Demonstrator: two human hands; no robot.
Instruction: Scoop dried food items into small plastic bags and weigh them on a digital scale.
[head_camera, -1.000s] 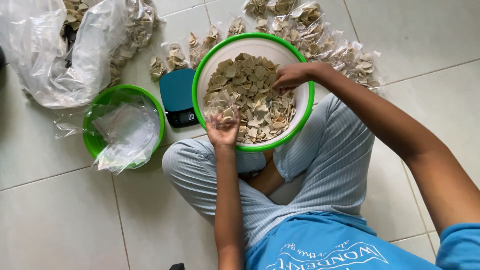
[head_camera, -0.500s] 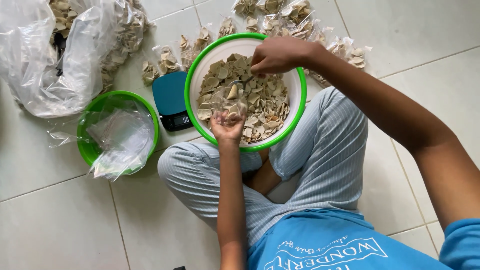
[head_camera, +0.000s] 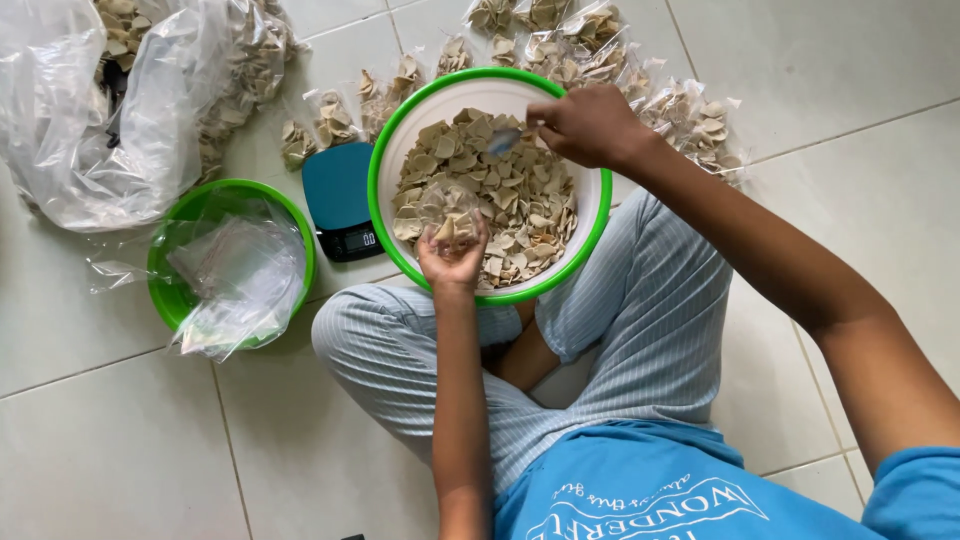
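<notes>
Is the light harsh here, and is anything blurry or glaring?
Head view: soft, even daylight, faint shadows; mild glare on the big clear plastic bag; the right hand over the white bowl is slightly blurred; the left hand is sharp.

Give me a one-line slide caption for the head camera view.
Seated cross-legged, left hand holds a small clear bag over a green-rimmed bowl of chips; right hand scoops.

Floor (head_camera: 820, 130): pale glossy square tiles, thin dark grout lines. Soft even daylight, faint sheen, weak shadows. No walls, furniture or windows in view.
</notes>
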